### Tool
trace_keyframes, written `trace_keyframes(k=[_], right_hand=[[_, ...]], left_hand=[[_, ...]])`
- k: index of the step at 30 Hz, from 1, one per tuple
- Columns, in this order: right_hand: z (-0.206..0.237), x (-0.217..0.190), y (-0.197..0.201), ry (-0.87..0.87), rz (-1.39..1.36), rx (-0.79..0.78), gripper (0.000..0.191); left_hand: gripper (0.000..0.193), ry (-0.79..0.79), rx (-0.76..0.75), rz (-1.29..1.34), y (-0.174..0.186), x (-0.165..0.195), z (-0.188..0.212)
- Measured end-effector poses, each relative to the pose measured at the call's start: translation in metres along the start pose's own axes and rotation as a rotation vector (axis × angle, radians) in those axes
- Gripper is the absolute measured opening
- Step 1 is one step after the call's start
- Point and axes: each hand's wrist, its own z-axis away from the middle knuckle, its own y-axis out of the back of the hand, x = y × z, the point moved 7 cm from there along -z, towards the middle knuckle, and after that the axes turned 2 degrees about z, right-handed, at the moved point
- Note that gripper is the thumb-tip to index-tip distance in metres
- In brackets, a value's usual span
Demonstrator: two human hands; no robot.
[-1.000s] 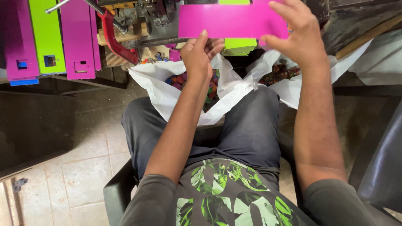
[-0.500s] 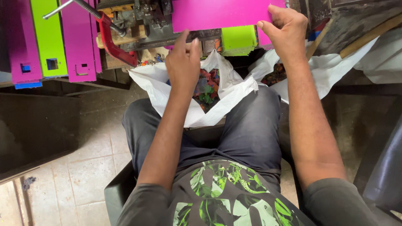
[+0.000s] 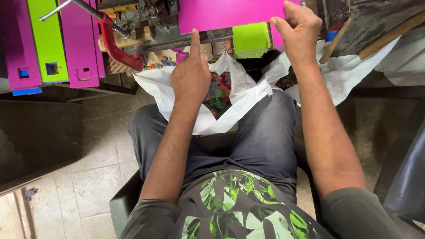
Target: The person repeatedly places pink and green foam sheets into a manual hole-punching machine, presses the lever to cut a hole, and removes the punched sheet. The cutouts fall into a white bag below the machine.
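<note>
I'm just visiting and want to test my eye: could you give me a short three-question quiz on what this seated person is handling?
1. True or false: the right hand grips the flat magenta card sheet at its right edge.
2. What does the left hand do? A) holds a hammer B) points a finger up to the sheet's lower edge C) rests on the knee
3. Fill in: the white plastic bag on the lap holds small coloured ____.

Key: 1 true; 2 B; 3 scraps.
</note>
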Motion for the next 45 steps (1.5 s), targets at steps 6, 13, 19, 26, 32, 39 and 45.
trace_keyframes(k=[6,13,19,26,32,39,45], right_hand=[[0.000,-0.004,0.001,0.050,0.028,0.013,0.033],[0.000,-0.010,0.001,0.038,-0.009,-0.040,0.039],[0.001,-0.008,-0.005,0.022,-0.034,-0.045,0.037],[0.003,-0.003,-0.009,0.037,-0.028,-0.019,0.036],[0.002,-0.002,-0.028,-0.018,-0.133,0.015,0.033],[0.006,-0.024,-0.069,-0.018,-0.068,0.039,0.036],[0.009,-0.036,-0.066,0.025,-0.016,0.054,0.037]], left_hand=[[0.078,-0.003,-0.037,-0.013,0.001,0.003,-0.003],[0.080,0.016,-0.073,-0.004,0.000,0.000,-0.004],[0.081,0.009,-0.073,0.005,0.002,-0.003,-0.004],[0.081,-0.001,-0.078,0.024,0.006,-0.005,-0.005],[0.081,-0.007,-0.080,-0.045,0.009,-0.024,-0.007],[0.084,-0.111,0.104,-0.092,0.032,-0.060,0.000],[0.082,-0.102,0.096,-0.064,0.033,-0.064,0.007]])
